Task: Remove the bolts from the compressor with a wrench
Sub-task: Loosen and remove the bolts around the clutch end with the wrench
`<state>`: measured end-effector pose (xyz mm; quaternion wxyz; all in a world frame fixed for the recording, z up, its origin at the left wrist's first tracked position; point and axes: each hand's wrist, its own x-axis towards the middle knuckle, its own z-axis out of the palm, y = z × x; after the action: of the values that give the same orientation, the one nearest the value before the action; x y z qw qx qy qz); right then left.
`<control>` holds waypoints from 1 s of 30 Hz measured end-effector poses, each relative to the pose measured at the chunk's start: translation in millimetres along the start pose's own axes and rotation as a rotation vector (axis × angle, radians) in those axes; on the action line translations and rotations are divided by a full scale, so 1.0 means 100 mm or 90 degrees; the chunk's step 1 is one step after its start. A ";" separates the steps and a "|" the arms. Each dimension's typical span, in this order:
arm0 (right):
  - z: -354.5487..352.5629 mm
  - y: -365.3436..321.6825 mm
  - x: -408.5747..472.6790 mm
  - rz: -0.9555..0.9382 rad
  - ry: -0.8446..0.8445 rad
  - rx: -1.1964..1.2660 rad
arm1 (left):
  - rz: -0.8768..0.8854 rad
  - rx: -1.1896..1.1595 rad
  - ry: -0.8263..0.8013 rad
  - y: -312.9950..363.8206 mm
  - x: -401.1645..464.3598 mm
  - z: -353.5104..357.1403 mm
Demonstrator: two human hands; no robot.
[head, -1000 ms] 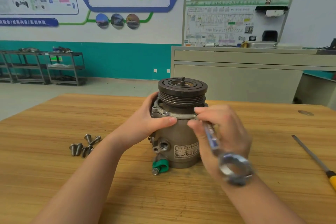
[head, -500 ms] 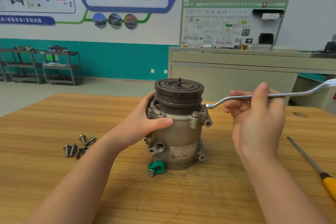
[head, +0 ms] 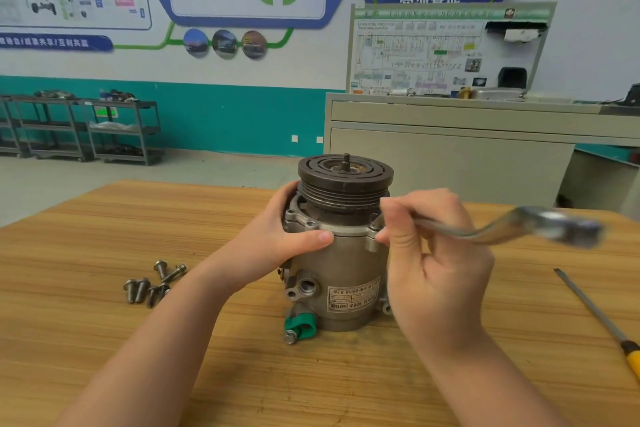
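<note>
A grey metal compressor (head: 341, 274) with a dark grooved pulley (head: 345, 180) on top stands upright on the wooden table (head: 104, 357). My left hand (head: 287, 239) grips its upper left side, thumb across the front of the flange. My right hand (head: 433, 263) holds the silver wrench (head: 540, 227) by its shank, right beside the flange's right lug. The wrench's ring end points right and is blurred. Its other end is hidden behind my fingers. Several loose bolts (head: 152, 282) lie on the table to the left.
A screwdriver (head: 599, 319) with a yellow handle lies near the table's right edge. A green clip (head: 301, 324) sticks out at the compressor's base. Behind the table stand a grey cabinet (head: 450, 156) and metal shelving carts (head: 86, 128).
My right hand brought the wrench from the front of the compressor up to the right, then back in against the right lug. The left hand kept its grip.
</note>
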<state>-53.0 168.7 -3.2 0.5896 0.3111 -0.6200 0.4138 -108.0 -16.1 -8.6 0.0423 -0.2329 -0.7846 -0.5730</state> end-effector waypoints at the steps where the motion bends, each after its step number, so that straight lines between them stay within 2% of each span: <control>1: 0.02 -0.01 0.00 -0.030 -0.011 -0.028 | 0.003 0.006 0.001 0.01 -0.01 0.00; 9: 0.12 -0.07 -0.04 -0.124 -0.049 -0.104 | 0.015 0.041 0.016 0.01 0.03 0.00; 12: 0.13 -0.05 -0.06 -0.092 -0.039 -0.078 | 0.022 0.037 0.022 -0.02 0.03 0.00; 15: 0.12 -0.02 -0.08 0.109 0.113 0.138 | -0.003 0.005 0.013 -0.01 0.03 0.02; 17: 0.09 0.04 -0.03 0.329 0.243 0.269 | -0.004 0.000 0.010 -0.01 0.02 0.02; 18: 0.05 0.11 0.02 0.466 0.272 0.333 | -0.004 -0.001 0.009 0.00 0.02 0.02; 20: -0.04 0.26 0.14 0.717 0.266 0.516 | -0.004 -0.004 0.011 0.01 0.02 0.02; 21: -0.09 0.32 0.20 0.801 0.248 0.598 | -0.005 -0.008 0.013 0.01 0.02 0.03; 22: -0.13 0.36 0.25 0.835 0.231 0.649 | -0.005 -0.010 0.015 0.00 0.01 0.03; 23: -0.16 0.38 0.27 0.819 0.220 0.667 | -0.005 -0.008 0.018 0.00 0.01 0.03; 25: -0.20 0.35 0.28 0.708 0.216 0.626 | -0.004 -0.001 0.020 0.02 0.01 0.03; 28: -0.18 0.23 0.23 0.475 0.166 0.416 | -0.005 0.004 0.021 0.03 0.01 0.04; 30: -0.14 0.16 0.19 0.374 0.132 0.313 | -0.007 0.005 0.019 0.04 0.00 0.04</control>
<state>-62.9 190.5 12.5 0.4133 0.2091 -0.5021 0.7303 -105.8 -11.4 -6.1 0.0518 -0.2196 -0.7873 -0.5739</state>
